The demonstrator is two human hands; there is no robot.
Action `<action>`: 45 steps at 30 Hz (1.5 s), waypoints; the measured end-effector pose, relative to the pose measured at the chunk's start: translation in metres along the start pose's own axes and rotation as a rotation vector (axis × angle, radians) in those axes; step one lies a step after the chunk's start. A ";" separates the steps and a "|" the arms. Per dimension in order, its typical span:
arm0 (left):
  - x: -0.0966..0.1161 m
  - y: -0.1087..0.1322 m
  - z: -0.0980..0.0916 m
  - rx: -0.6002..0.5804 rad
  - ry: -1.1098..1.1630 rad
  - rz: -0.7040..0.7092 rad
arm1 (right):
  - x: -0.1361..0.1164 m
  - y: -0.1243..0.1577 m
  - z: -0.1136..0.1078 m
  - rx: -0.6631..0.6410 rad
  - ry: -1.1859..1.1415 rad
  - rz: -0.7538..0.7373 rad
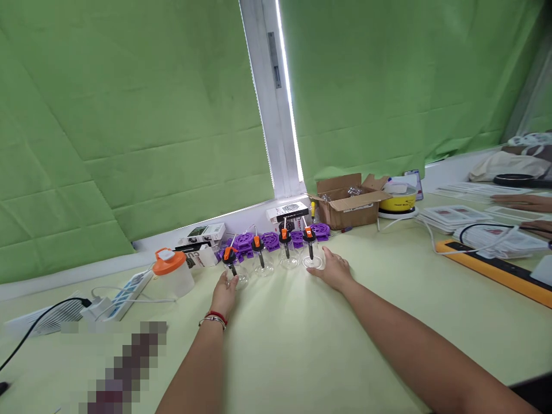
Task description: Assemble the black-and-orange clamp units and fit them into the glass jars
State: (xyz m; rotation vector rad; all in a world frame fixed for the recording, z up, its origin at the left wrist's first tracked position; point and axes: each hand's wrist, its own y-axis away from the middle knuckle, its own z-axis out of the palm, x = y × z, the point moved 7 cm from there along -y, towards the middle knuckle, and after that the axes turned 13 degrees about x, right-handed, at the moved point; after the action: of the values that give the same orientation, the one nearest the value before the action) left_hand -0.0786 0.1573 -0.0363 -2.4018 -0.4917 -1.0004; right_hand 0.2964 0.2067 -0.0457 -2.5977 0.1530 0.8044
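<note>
Several small clear glass bottles with black-and-orange dropper tops stand in a row on the pale yellow-green table point(293, 345). My left hand point(224, 294) reaches to the leftmost bottle point(233, 269) and its fingers touch the glass. My right hand point(334, 270) lies palm down with fingers stretched, its fingertips against the rightmost bottle point(311, 253). Two more bottles point(287, 248) stand between them. Purple plastic parts point(244, 242) lie just behind the row.
An orange-lidded clear jar point(172, 273) and a white power strip point(125, 294) sit at left. An open cardboard box point(349, 202), a yellow bowl point(399, 198), stacked sheets and a yellow ruler point(495, 270) lie at right. Another person's hand point(524, 202) rests far right. Green curtains hang behind.
</note>
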 end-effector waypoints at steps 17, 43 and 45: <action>0.002 0.015 0.000 0.079 -0.531 0.001 | -0.002 -0.006 0.003 0.014 0.095 -0.063; 0.039 0.125 -0.007 -0.291 -0.273 0.205 | -0.074 0.144 -0.023 -0.169 0.051 -0.188; 0.065 0.143 0.004 -0.398 0.101 0.183 | -0.089 0.161 -0.016 -0.200 0.027 -0.191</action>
State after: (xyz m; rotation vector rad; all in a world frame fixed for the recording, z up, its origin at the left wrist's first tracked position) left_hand 0.0379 0.0517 -0.0335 -2.6611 -0.0328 -1.2200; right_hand 0.1955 0.0524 -0.0413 -2.7565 -0.1748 0.7491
